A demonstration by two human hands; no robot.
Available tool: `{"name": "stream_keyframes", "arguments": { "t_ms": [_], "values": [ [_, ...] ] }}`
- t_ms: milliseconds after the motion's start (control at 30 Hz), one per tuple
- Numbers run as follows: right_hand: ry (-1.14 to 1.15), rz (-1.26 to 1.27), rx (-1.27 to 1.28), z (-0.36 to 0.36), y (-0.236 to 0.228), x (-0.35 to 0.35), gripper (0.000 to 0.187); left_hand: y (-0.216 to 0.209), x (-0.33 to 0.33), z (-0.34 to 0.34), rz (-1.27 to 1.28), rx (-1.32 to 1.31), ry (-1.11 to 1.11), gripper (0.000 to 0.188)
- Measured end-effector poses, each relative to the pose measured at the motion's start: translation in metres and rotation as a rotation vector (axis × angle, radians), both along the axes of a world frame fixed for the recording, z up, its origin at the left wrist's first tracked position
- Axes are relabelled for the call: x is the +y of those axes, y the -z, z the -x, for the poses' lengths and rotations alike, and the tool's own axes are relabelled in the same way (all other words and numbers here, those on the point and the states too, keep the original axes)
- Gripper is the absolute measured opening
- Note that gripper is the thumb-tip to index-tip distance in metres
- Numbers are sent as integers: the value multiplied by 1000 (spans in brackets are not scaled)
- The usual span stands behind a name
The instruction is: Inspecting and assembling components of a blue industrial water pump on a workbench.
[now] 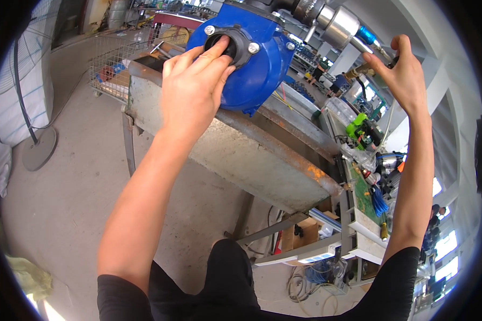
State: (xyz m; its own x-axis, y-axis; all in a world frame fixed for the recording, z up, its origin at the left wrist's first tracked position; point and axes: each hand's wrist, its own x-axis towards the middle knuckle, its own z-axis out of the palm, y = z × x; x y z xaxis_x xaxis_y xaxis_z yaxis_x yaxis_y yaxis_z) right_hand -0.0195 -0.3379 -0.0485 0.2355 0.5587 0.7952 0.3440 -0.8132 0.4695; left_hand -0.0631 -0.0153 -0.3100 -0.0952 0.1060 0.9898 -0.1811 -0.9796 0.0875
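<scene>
In the head view, the left hand (190, 96) has 2 straightened fingers in the dark round port (243, 47) of the blue metal housing (260, 80), above the rust-edged grey metal trough (251, 160); whether they pinch anything, I cannot tell. The right hand (404, 80), thumb and forefinger parted, is near the silver cylindrical fitting (341, 27); its grasp is unclear.

Bright windows (446, 244) glare lower right, edges bending.

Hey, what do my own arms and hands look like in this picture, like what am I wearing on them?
Both your left hand and right hand are bare, without gloves. The forearms are uncovered, and plain black sleeves end near the elbows. No watch or bracelet shows.
</scene>
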Motion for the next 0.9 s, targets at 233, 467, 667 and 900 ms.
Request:
{"name": "stream_keyframes", "arguments": {
  "t_ms": [233,467,667,900],
  "values": [
    [-47,-13,52,-5,6,-7,66,2,1,0,-15,-12,40,22],
    [-121,-15,8,-23,11,-16,65,2,-1,-5,6,-47,80,20],
    [-80,8,90,-43,0,-24,61,4,4,-8,5,-80,126,17],
    [-174,-40,220,-77,-18,-47,51,4,1,-6,24,-117,167,12]
  ]
}}
